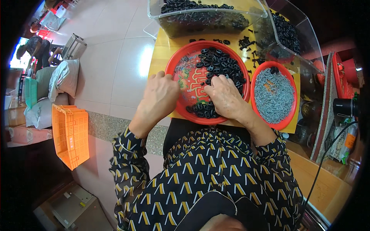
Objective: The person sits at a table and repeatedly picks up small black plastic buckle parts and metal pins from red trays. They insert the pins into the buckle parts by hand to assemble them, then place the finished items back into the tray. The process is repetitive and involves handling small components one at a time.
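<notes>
A large red round tray [192, 50] with a patterned bottom lies on a yellow table [162, 50] and holds many small black rings [221, 63]. My left hand [162, 94] rests on the tray's left rim with fingers curled; whether it holds a part is hidden. My right hand [223, 96] lies palm down over the black rings near the tray's front, its fingertips among them. To the right stands a smaller red tray [256, 77] heaped with small silver metal pieces [273, 96].
Clear plastic bins [208, 17] of black parts stand behind the trays, another bin [289, 34] at the right. An orange crate [71, 134] and white sacks [63, 79] sit on the tiled floor at left. A black camera [345, 107] and cable are at right.
</notes>
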Demonstrator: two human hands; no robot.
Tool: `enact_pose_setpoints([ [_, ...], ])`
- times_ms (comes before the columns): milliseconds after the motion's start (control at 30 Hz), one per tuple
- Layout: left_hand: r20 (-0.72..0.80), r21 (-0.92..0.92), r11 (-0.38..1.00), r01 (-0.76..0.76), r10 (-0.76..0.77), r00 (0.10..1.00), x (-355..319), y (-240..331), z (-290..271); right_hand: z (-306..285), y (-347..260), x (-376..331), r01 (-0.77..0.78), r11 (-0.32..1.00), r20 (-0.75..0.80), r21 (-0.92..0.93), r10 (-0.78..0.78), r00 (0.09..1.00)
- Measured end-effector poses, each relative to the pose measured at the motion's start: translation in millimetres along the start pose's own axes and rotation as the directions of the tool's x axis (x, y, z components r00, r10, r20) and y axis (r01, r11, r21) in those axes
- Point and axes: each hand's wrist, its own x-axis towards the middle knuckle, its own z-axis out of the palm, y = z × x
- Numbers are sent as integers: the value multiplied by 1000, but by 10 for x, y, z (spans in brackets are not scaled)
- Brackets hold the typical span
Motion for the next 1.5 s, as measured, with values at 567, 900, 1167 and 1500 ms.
enact_pose_setpoints([
  [567,298,207,972,-112,46,953,319,139,111,82,41,-55,-7,999,-95,36,10,995],
  [900,194,145,988,-61,32,980,242,188,155,99,32,-86,0,1000,-170,17,3,985],
  [1167,177,284,957,-61,10,984,211,225,258,146,-7,-61,35,999,-290,26,-26,957],
  [1500,-192,-804,594,21,-293,937,120,217,314,-10,-43,-177,-222,290,103,931,375,921],
])
